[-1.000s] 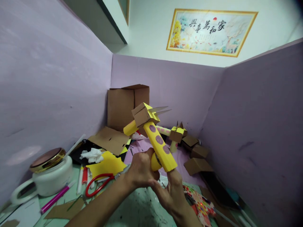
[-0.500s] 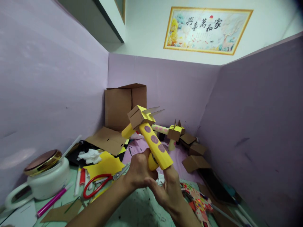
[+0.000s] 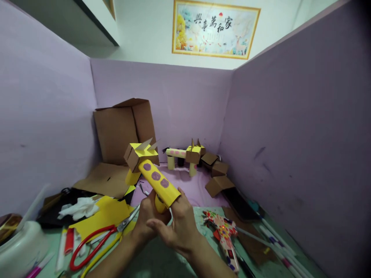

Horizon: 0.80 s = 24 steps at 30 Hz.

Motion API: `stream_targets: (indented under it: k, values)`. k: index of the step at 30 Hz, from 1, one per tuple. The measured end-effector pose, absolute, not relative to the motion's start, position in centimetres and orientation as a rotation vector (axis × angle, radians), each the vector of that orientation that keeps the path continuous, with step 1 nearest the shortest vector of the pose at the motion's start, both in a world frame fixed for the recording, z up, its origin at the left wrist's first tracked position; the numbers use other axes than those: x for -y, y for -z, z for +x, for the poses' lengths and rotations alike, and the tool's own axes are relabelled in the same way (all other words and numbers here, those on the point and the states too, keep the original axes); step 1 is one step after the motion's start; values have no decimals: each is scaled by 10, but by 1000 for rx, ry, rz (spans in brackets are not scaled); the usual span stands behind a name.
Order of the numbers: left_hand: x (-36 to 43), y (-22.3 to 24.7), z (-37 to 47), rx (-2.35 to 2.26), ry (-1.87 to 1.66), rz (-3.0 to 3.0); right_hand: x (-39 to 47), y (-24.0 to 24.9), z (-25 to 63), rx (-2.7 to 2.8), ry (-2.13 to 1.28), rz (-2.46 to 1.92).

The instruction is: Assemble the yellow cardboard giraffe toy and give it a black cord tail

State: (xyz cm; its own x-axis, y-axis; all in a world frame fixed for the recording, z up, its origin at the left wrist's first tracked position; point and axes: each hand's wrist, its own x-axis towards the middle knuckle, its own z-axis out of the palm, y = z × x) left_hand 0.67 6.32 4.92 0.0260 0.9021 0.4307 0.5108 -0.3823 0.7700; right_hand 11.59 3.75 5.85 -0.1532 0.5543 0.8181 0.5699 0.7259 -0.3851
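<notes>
Figure [image 3: 156,179], yellow with purple spots, is held up above the front of the desk [image 3: 153,256], its box head up and to the left, its spotted tube sloping down to the right; left hand [image 3: 147,216] has its grip closed around the yellow tube under the spotted one; right hand [image 3: 182,220] meets the lower end of the spotted tube, thumb spread away from the fingers; what its grip pinches, if anything, cannot be told, as the tube hides the fingertips; a second figure [image 3: 193,155], paler, stands behind on a purple sheet [image 3: 199,193]; scissors [image 3: 118,227], red-handled, lie left of the left hand, near yellow card [image 3: 101,218] with a crumpled tissue [image 3: 79,208] at its edge; white cup [image 3: 26,245] is at far left; glue gun [image 3: 224,227], flower-patterned, lies right of the right hand, its red light lit; large carton [image 3: 116,135] stands at back left.
</notes>
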Motion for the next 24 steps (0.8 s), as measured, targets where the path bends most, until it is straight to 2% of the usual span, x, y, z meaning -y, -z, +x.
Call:
stream_targets:
  k: [24]
  values:
    - [-63,-49,6,-1591,-1194,1934,-40,-55,117,1787,-9,-826]
